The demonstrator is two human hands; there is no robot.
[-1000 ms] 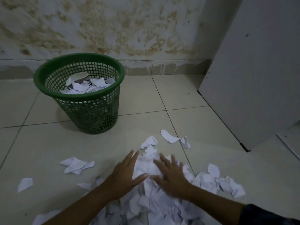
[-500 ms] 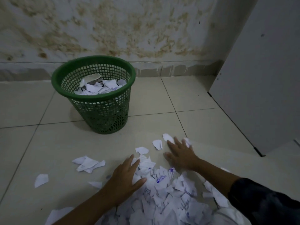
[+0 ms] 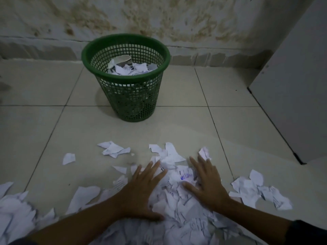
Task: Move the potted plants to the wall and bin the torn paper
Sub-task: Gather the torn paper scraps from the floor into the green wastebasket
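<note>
A heap of torn white paper (image 3: 177,195) lies on the tiled floor in front of me. My left hand (image 3: 141,190) lies flat on its left side with straight fingers. My right hand (image 3: 207,183) presses flat on its right side, fingers spread. A green mesh bin (image 3: 126,50) stands beyond the heap near the wall, with torn paper scraps (image 3: 131,68) inside. No potted plants are in view.
Loose scraps (image 3: 113,149) lie scattered left of the heap, more paper (image 3: 256,191) to the right and at the bottom left (image 3: 16,214). A stained wall (image 3: 159,20) runs behind the bin. A white panel (image 3: 297,85) stands at the right.
My right hand has drawn back from the far scraps and pulled paper toward the heap. The view has shifted left, so the bin now sits near the centre.
</note>
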